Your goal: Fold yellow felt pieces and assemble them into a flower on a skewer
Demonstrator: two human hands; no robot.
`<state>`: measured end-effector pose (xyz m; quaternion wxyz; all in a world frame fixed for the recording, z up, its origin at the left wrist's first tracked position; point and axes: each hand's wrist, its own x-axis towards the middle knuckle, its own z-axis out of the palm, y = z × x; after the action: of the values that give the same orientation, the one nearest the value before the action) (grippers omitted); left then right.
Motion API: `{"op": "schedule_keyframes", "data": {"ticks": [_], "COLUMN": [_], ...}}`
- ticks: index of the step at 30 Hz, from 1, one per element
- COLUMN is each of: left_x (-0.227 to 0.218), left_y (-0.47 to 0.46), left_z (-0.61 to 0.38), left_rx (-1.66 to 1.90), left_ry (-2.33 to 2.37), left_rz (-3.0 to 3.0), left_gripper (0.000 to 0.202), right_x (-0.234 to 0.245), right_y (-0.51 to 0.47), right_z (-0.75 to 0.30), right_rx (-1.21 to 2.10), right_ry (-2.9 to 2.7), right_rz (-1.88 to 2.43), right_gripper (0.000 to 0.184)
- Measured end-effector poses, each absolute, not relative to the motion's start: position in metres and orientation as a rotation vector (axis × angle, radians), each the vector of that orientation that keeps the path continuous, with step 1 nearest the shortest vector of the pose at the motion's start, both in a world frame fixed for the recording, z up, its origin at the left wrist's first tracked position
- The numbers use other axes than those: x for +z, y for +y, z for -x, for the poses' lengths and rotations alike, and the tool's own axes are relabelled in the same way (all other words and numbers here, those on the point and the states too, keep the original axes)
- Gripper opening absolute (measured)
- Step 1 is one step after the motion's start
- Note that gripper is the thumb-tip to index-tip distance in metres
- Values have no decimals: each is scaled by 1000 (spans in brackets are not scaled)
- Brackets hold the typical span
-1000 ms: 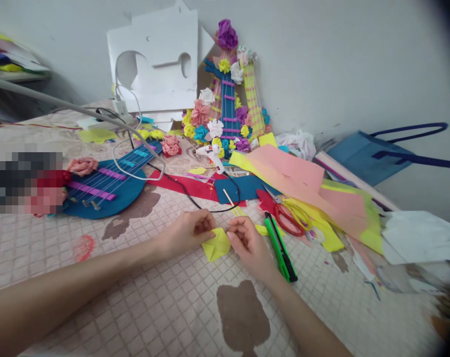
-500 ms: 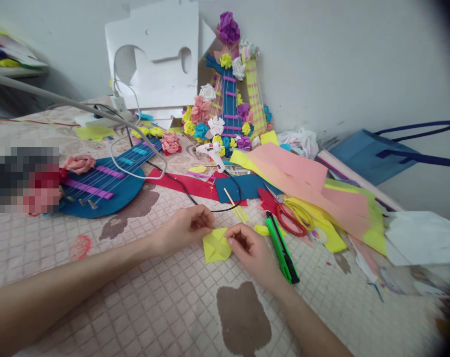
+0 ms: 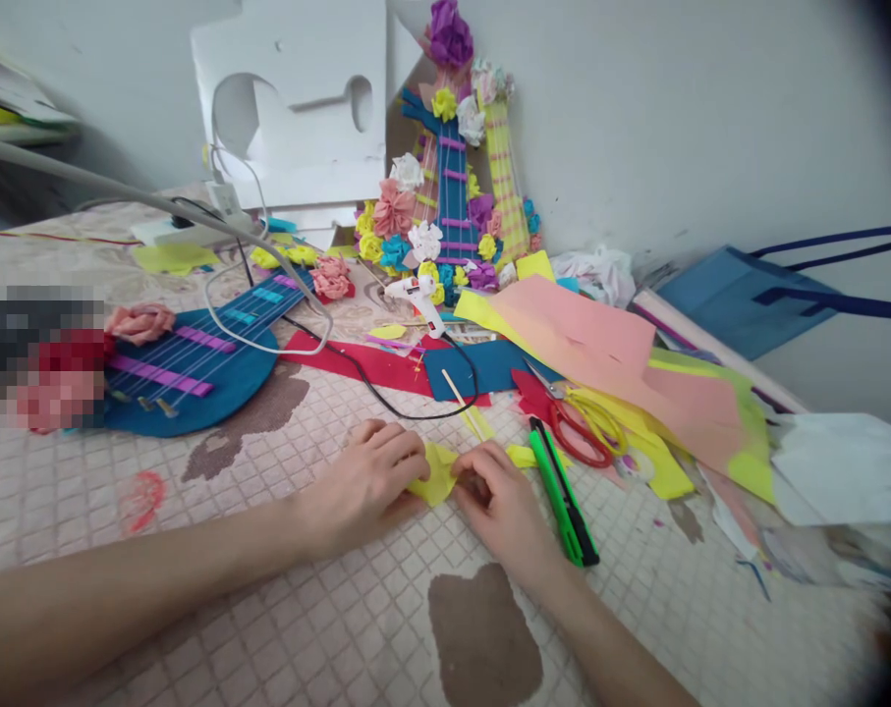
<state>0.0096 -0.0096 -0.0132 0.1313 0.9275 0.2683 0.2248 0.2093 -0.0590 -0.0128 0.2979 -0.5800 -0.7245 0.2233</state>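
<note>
A small piece of yellow crepe paper is pinched between my two hands just above the table. My left hand is closed on its left side, with the fingers covering part of it. The fingers of my right hand are closed on its right edge. Close to my right hand lies a green utility knife. Beyond the hands are a thin stick and a strip of yellow paper.
Scissors and pink and yellow paper sheets lie to the right. A white glue gun with a black cord stands behind. A blue paper guitar lies left; decorated guitars lean at the wall. A white cable loops over the table.
My left hand has turned over and closed further around the yellow paper, which now looks folded and smaller. My right hand still grips its right edge. The view has shifted slightly.
</note>
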Motion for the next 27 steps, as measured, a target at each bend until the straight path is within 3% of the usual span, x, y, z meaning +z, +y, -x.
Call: {"op": "schedule_keyframes", "data": {"ticks": [7,10,14,17,21,27], "left_x": [-16,-15,-16,-17,-15,-19], "left_y": [-8,-8,-8,-7,-6,-4], "left_z": [-8,-7,-9,-10,-11,-13], "left_rx": [629,592,620,670,648,616], "left_ry": [760,763,841,870,824,905], "left_rz": [-2678,-2606,-2474,-2439,-2464,-2382], "left_gripper": [11,3,20,5,12,7], "right_x": [-15,-15,-15,-15,-16,-13], "right_y": [-60,-59,-58,-58,-59,-60], "right_z": [-212,-213,-214,-215,-216,-217], "right_rx": [599,622,639,653,681,681], "right_ry": [-1985,-2017,-2018,-2016,-1992,-2025], "right_rz": [1534,1516,1492,1476,1503,1505], "right_gripper": [19,17,18,18,20,14]}}
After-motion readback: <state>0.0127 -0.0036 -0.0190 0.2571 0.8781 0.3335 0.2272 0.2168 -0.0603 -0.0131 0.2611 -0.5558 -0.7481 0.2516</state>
